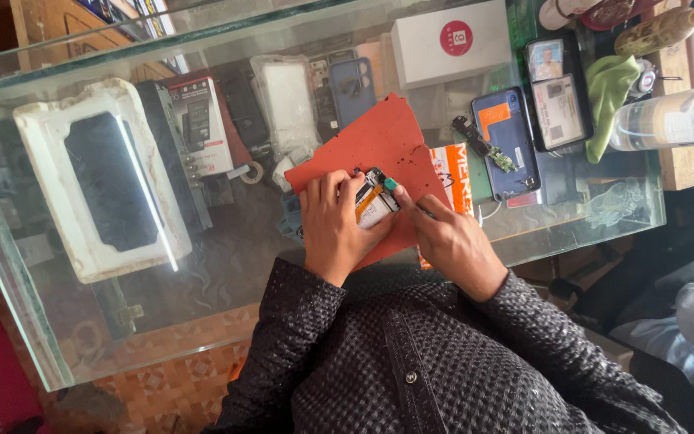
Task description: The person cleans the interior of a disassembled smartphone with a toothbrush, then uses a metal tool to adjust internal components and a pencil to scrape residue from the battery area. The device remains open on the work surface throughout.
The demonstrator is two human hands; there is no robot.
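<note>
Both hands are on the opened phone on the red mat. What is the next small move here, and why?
Probably a small push or pry with the green-tipped tool along the top corner of the opened phone. The left hand already pins the phone flat on the red mat, and the right hand has the tool tip at that corner, so the grip looks ready.

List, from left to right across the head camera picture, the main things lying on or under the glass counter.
White foam tray → boxed phone package → red mat → opened phone held by left hand and right hand → blue phone → green cloth → clear bottle.
</note>
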